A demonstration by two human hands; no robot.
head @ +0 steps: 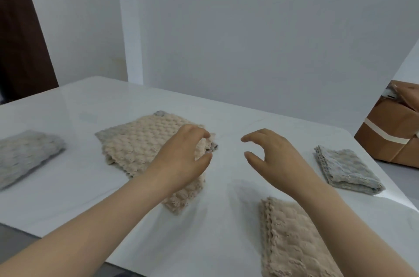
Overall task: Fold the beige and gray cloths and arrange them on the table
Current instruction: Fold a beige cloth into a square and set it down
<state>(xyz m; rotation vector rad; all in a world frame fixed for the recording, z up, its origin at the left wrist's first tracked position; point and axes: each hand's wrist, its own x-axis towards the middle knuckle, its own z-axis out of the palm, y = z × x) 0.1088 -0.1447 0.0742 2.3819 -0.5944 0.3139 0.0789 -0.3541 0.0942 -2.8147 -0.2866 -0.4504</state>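
A beige bumpy cloth [140,147] lies spread in the middle of the white table [74,104], with a gray edge peeking out at its far corner. My left hand [183,158] hovers over its right side, and thumb and fingers pinch the cloth's right corner. My right hand [272,154] floats just right of that corner, fingers loosely curved and holding nothing. A folded beige cloth [292,240] sits at the front right under my right forearm. A folded gray cloth [347,170] lies at the right. Another gray and beige cloth [25,154] rests at the far left.
A taped cardboard box [390,136] stands beyond the table's right corner. A white wall rises right behind the table. The table's front edge runs diagonally across the lower left.
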